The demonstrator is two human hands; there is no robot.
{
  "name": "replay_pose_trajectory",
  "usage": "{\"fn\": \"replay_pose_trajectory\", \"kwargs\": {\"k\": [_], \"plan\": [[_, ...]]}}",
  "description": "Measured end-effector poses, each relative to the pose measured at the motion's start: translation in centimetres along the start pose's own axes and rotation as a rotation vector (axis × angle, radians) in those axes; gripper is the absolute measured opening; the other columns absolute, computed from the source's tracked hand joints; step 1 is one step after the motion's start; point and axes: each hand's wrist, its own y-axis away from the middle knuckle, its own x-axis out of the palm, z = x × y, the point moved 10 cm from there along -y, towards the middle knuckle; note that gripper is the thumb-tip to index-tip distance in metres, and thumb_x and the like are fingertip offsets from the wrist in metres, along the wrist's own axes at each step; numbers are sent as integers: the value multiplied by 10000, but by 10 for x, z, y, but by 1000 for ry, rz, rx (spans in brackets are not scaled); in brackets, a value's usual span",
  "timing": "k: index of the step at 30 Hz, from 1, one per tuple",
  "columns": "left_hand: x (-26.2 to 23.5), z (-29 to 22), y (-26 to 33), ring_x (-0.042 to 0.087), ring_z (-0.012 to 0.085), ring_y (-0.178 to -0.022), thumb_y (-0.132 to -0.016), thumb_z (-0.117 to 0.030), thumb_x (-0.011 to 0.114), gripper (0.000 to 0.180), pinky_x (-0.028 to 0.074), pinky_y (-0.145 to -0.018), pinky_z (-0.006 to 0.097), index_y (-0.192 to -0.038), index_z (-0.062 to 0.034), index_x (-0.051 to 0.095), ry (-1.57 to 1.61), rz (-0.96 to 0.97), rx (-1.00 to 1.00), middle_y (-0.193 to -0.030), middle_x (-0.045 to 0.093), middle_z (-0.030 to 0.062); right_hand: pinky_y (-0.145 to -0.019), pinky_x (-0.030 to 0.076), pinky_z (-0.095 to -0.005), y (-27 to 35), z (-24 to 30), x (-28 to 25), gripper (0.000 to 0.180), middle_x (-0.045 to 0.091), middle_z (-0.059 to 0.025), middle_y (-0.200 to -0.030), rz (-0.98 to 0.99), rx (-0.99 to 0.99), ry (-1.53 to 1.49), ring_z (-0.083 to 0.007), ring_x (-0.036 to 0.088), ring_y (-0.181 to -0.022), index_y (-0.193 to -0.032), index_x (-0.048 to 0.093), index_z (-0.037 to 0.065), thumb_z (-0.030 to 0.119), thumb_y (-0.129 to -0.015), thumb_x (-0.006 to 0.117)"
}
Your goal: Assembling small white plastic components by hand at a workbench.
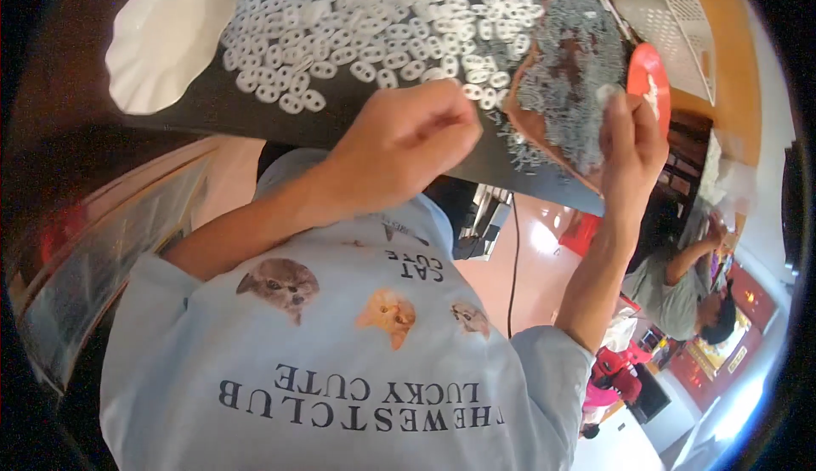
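The person's left hand is raised in front of the chest, the forearm running up from the lower left. Its fingers are curled in together with the fingertips pinched at the hand's right edge, just at the near edge of the dark table; whether anything sits between them cannot be told.

The right hand is lifted higher, at the right, with the forearm rising almost straight. Its fingers stand upright and close together, and the fingertips press on a small pale piece beside the brown tray.

That tray lies at the far right of the table and is heaped with small grey metal bits. To its left, spread across the far middle of the table, lies a wide scatter of white oval plastic rings. A white plastic bag lies at the far left, and a white perforated basket stands at the far right corner. Just right of the tray is a red round lid with a white mark on it.

The person's pale blue shirt carries small pictures of cats and lines of dark lettering. At the right, beyond the table, another person in a grey top bends over.
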Motion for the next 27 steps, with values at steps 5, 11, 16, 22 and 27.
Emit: {"fn": "replay_pose_trajectory", "kwargs": {"k": [5, 11, 16, 22, 27], "plan": [[-8, -19, 1, 424, 91, -522, -848, -81, 545, 106, 334, -479, 257, -764, -22, 516, -396, -69, 176, -596, 466, 26, -493, 299, -222, -57, -59, -90, 289, 458, 36, -604, -150, 15, 323, -43, 371, -560, -789, 603, -23, 233, -912, 549], [-14, -21, 13, 476, 210, -509, -817, -43, 577, 92, 367, -476, 312, -756, -28, 509, -593, -88, 373, -630, 474, 85, -538, 352, -255, -69, -53, -64, 249, 466, -38, -632, 4, -54, 616, -65, 401, -621, -859, 597, -46, 197, -901, 559], [-17, -23, 14, 480, 224, -510, -800, -25, 584, 89, 371, -473, 321, -755, -42, 510, -564, -103, 437, -626, 471, 81, -670, 446, -320, -60, 60, 61, 178, 609, -132, -861, 181, -564, 453, -185, 571, -720, -1018, 590, -12, 107, -894, 541], [-17, -27, 13, 477, 228, -493, -793, -10, 590, 101, 370, -459, 336, -745, -30, 504, -555, -89, 443, -611, 465, 87, -737, 468, -405, -114, 77, 141, 256, 569, -153, -979, 164, -764, 742, -367, 581, -847, -1104, 580, 69, 61, -855, 524], [-20, -24, 14, 483, 242, -496, -796, -16, 591, 95, 373, -454, 343, -748, -21, 510, -527, -66, 472, -622, 468, 91, -684, 476, -407, -108, 82, 170, 260, 570, -106, -938, 208, -828, 837, -341, 590, -830, -1071, 594, 94, 44, -824, 531]]}}
